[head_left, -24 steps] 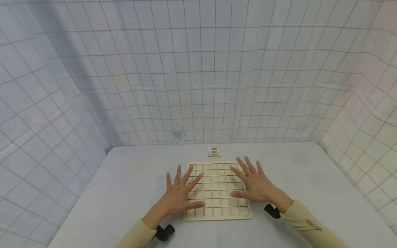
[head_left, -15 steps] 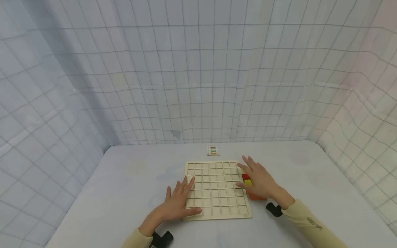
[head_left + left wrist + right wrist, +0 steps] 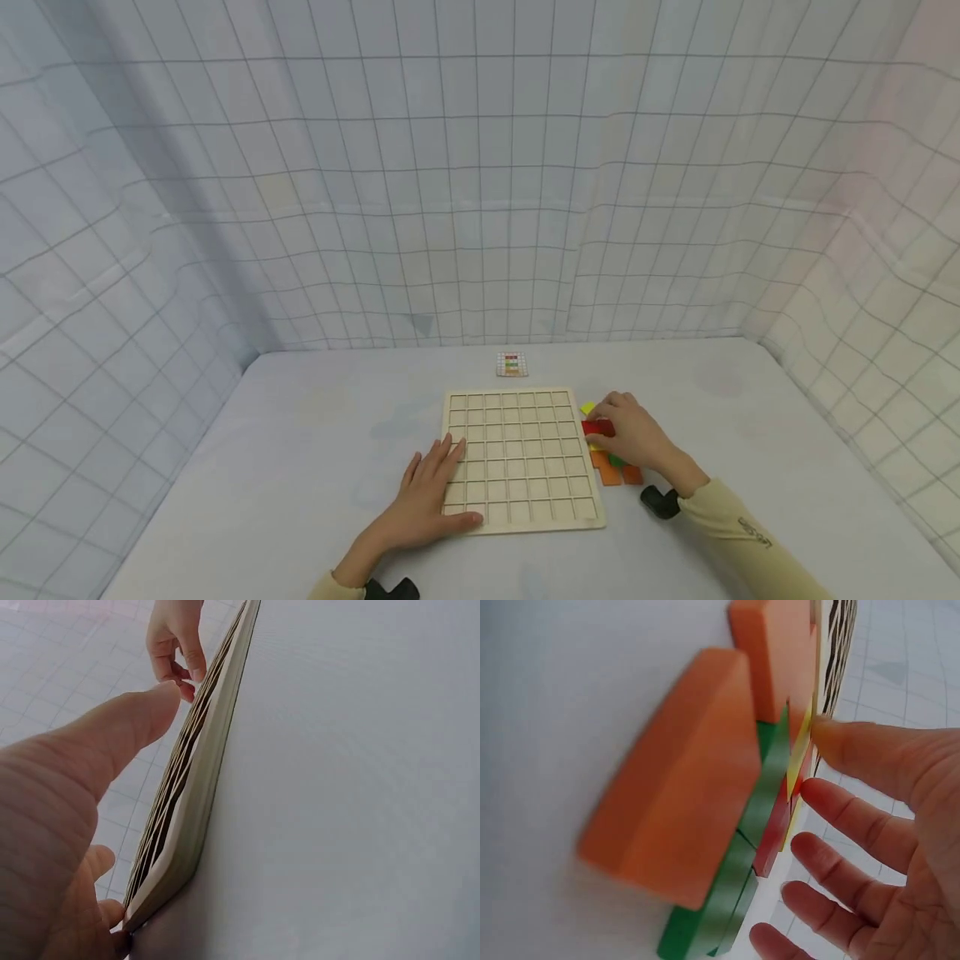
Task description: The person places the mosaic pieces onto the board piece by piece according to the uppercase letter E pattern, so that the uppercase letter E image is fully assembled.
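Nearest me, the left hand (image 3: 422, 506) lies at the left edge of the wooden grid board (image 3: 522, 458), fingers spread and thumb stretched over the near corner, which I read as steadying it on the bench (image 3: 300, 475). Just right of the board I have the loose flat blocks, grouped there presumably for easy reach: orange blocks (image 3: 610, 473) nearest, then a green block (image 3: 617, 460). Over them the right hand (image 3: 633, 433) arches, thumb and forefinger bent down with the red block (image 3: 591, 428) by their tips; I can't tell whether they pinch it. A yellow block (image 3: 588, 408) sits just beyond. Behind the board lies a small colour-patterned grid card (image 3: 512, 365), likely put there to stay visible past the hands.
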`<state>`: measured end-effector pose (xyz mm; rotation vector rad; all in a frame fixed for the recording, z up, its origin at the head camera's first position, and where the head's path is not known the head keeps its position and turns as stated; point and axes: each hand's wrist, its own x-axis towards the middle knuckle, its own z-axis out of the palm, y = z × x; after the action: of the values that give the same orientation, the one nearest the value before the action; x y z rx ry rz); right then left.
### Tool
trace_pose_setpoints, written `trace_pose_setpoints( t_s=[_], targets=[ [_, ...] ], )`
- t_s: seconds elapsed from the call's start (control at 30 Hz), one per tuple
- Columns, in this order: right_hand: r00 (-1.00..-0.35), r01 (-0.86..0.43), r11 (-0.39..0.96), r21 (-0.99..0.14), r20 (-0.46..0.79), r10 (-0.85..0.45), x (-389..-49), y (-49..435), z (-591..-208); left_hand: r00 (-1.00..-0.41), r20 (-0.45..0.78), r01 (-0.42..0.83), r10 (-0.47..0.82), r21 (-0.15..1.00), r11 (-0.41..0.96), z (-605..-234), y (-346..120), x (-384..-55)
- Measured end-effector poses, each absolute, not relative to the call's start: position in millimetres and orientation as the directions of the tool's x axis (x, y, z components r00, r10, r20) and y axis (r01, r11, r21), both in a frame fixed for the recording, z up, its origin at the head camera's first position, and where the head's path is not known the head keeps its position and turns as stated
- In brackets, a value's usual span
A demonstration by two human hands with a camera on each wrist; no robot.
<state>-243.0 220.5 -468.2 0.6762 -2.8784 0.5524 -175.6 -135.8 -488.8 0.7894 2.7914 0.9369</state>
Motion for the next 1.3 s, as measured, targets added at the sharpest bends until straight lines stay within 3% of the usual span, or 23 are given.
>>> trace_pose_setpoints(
  t_s=[0.4,0.97,1.3],
  targets=[
    [-0.932,-0.358,0.831,-0.426,0.101,-0.349,-249,220,-462,-0.859,0.149,0.476,0.49,0.586,0.656,-499,-136,-177],
    [-0.927,-0.282,0.822,-0.494,-0.079,-0.366,-265,220,-448,-0.879,0.2,0.475,0.433,0.454,0.754,-496,-135,-176],
    [-0.912,-0.36,0.789,-0.498,0.011,-0.41,-263,217,-455,-0.869,0.226,0.495,0.44,0.393,0.775,-502,-135,-174]
  ],
)
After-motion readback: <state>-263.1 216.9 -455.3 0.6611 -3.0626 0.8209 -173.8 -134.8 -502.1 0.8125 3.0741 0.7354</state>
